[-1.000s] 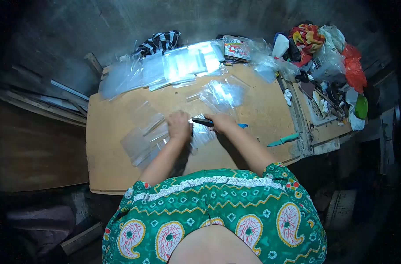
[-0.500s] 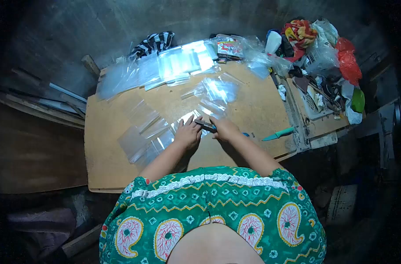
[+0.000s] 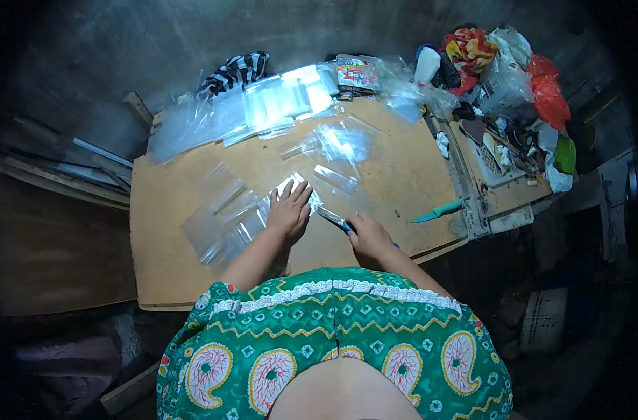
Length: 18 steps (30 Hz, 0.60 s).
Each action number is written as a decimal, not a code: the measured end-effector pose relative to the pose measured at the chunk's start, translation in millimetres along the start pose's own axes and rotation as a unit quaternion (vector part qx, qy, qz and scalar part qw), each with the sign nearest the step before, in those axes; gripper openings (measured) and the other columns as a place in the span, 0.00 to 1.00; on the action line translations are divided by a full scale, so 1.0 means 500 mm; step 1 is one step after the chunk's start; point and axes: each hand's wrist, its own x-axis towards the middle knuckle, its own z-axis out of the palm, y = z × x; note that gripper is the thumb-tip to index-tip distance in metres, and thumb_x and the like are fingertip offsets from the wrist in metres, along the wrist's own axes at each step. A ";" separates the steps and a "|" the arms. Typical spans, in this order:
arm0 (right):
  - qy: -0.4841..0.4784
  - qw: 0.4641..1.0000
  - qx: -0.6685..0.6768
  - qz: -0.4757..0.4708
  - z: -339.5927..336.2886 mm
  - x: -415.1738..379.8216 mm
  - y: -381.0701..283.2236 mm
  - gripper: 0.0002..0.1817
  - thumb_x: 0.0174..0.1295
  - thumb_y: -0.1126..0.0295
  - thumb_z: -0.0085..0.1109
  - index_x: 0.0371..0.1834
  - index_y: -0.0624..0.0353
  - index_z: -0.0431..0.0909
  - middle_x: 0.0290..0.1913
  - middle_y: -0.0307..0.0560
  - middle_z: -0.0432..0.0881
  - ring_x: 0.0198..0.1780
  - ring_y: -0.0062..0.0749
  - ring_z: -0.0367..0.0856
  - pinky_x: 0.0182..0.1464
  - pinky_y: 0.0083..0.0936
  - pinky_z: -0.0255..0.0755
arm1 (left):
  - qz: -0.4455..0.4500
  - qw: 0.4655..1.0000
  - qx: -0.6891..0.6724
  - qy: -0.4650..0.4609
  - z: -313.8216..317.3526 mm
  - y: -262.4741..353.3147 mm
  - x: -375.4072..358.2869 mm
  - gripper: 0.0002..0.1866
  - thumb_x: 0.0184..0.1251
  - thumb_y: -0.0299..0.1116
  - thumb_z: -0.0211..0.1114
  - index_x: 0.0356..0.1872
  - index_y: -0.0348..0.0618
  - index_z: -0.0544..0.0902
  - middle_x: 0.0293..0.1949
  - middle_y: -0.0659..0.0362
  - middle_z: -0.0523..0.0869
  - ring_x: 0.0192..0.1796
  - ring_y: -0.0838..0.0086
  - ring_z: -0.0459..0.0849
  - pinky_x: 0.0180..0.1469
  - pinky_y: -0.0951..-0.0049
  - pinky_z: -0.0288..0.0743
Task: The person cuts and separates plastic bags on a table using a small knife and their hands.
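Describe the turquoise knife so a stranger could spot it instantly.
Find the tan tabletop, then its right side, past the person's right hand. The turquoise knife lies there, blade pointing left; unlike the blue-handled tool, it is not held.

Head-worn view, facing forward and down
Close above the worktop (image 3: 410, 164), left hand (image 3: 289, 211) and right hand (image 3: 372, 238) mid-frame, wall (image 3: 312, 28) across the top.

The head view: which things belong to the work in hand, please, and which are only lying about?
Seemingly in the work:
plastic piece under the left hand
blue-handled tool in the right hand
loose plastic pieces
stacked plastic sheets

Seemingly just lying about:
turquoise knife
printed box
black-and-white striped bundle
red plastic
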 end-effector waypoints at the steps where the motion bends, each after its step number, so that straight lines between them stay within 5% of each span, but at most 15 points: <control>1: 0.001 1.000 0.000 0.000 0.000 0.005 0.000 0.12 0.48 0.70 0.50 0.38 0.56 0.70 0.36 0.54 0.70 0.39 0.49 0.71 0.40 0.39 0.67 | 0.001 1.000 0.001 0.000 0.003 -0.002 0.002 0.23 0.56 0.36 0.43 0.56 0.45 0.62 0.59 0.56 0.61 0.63 0.58 0.53 0.60 0.50 0.42; 18: -0.003 1.000 0.006 0.019 -0.019 -0.002 -0.026 0.12 0.47 0.70 0.51 0.37 0.58 0.71 0.36 0.54 0.69 0.38 0.51 0.71 0.39 0.39 0.68 | 0.000 1.000 0.004 -0.014 0.026 -0.020 0.008 0.21 0.60 0.37 0.40 0.56 0.49 0.62 0.60 0.59 0.59 0.63 0.59 0.53 0.58 0.48 0.44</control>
